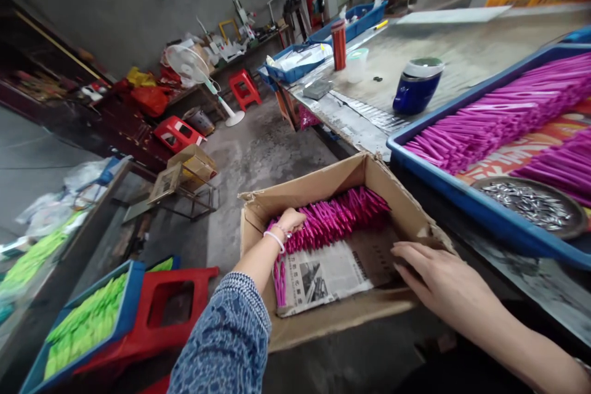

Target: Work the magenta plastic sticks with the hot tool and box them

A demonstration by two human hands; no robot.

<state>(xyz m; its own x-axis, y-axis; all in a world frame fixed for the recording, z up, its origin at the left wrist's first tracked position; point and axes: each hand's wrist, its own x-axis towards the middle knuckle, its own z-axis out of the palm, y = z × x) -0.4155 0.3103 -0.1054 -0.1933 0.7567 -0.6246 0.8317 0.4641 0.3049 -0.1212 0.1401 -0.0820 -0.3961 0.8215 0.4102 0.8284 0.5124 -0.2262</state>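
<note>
An open cardboard box (323,320) sits low beside the workbench, lined with newspaper (323,274). A row of magenta pens (337,215) lies along its far side. My left hand (290,221) reaches into the box with its fingers curled down onto the left end of the pens; a white band is on the wrist. My right hand (436,280) lies flat with fingers stretched out on the newspaper near the box's right wall, holding nothing.
A blue tray (462,194) on the workbench at right holds several magenta pens (498,117) and a dish of metal parts (530,203). A blue pot (415,89) stands behind. At lower left are a red stool (170,308) and a blue tray of green pens (87,320).
</note>
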